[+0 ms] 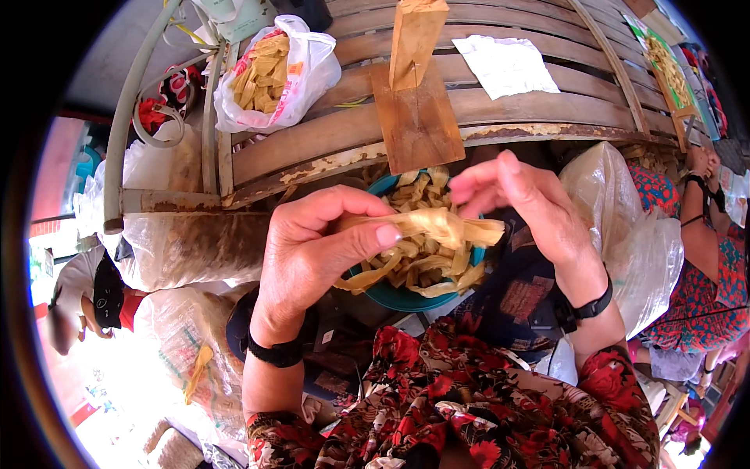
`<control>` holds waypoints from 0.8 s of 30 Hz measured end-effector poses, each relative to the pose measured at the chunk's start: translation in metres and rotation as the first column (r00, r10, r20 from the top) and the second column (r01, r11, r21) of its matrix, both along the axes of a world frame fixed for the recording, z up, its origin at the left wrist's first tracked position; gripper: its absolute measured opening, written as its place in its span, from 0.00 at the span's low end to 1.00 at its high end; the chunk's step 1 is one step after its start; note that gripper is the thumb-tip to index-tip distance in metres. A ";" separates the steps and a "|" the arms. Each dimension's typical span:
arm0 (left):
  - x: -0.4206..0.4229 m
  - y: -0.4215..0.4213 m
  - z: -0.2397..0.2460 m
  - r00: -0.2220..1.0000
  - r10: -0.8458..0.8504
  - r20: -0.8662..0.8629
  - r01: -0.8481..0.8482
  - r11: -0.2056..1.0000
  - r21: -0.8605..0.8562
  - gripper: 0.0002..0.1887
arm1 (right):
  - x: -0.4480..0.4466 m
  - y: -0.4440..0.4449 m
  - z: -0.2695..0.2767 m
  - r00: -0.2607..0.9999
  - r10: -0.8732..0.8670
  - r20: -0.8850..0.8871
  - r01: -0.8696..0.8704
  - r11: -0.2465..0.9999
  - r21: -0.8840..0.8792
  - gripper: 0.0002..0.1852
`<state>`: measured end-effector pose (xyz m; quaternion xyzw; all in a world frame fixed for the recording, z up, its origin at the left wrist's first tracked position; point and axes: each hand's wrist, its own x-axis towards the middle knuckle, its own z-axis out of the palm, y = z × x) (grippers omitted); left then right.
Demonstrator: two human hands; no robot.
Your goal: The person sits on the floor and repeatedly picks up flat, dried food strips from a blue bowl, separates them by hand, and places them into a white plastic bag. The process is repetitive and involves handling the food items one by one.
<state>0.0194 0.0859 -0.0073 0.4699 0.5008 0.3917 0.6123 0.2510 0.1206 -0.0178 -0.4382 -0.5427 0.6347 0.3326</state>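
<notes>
My left hand (328,246) pinches a pale yellow strip of dried plant fibre (436,227) between thumb and fingers. The strip is looped or knotted about its middle, and its flat end points right. Beside that end, my right hand (518,202) is raised with its fingers apart; I see nothing in its grasp. Below both hands stands a teal basin (404,302) filled with loose strips of the same fibre (439,267). Just beyond the basin, a wooden block upright on a flat board (417,126) rests at the edge of the slatted bench.
On the slatted bench (515,108) are a plastic bag of folded strips (263,76) and a white paper (504,64). Metal bars (126,129) rise at the left. Large plastic sacks (615,217) flank me. Another person (703,281) sits at the right.
</notes>
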 end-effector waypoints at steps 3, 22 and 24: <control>0.007 0.004 0.002 0.998 -0.033 -0.062 0.034 0.999 0.014 0.07 | -0.008 0.010 0.012 0.954 0.299 0.030 -0.297 0.954 -0.040 0.23; 0.017 0.116 -0.075 0.841 0.242 -0.484 -0.058 0.930 0.364 0.08 | -0.020 0.100 -0.074 0.798 -0.316 0.514 -0.087 0.783 0.615 0.14; 0.023 0.127 -0.088 0.754 0.339 -0.563 -0.071 0.894 0.443 0.09 | -0.019 0.104 -0.087 0.721 -0.383 0.578 -0.109 0.760 0.640 0.17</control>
